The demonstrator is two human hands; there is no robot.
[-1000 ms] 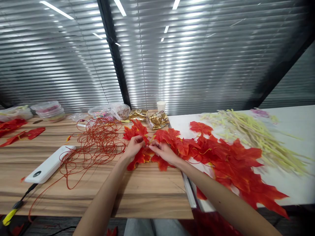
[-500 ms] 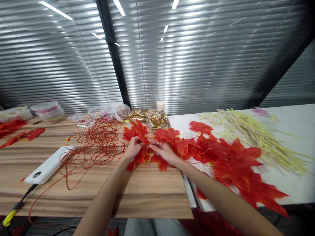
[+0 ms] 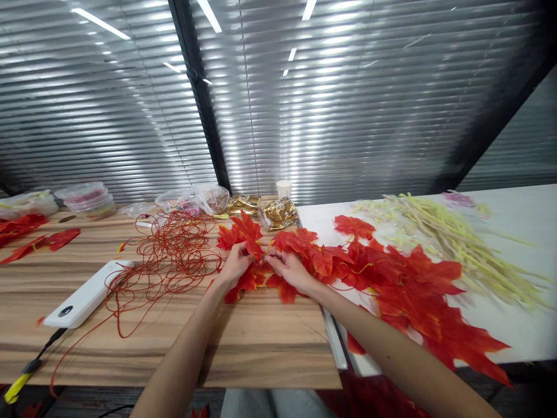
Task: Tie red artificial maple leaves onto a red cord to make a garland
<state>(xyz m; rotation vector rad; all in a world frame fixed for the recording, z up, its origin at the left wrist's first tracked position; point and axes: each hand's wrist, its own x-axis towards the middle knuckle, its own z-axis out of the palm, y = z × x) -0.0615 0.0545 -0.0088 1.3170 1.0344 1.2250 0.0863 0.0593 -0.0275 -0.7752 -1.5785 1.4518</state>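
My left hand (image 3: pixel 237 264) is closed, its fingertips pinched among red maple leaves (image 3: pixel 243 233) at the middle of the wooden table. Just right of it, my right hand (image 3: pixel 289 266) also pinches at the leaf stems; the tips of both hands almost meet. What exactly lies between the fingertips is too small to tell. A garland of red leaves (image 3: pixel 418 284) stretches from my hands to the right over the white table. Left of my hands lies a loose tangle of red cord (image 3: pixel 174 249).
A white power bank (image 3: pixel 87 295) with a cable lies at the left. Along the back are plastic tubs (image 3: pixel 85 197), gold packets (image 3: pixel 279 213) and a paper cup (image 3: pixel 284 187). Yellow strips (image 3: pixel 456 244) cover part of the white table (image 3: pixel 522 215). More red leaves lie far left.
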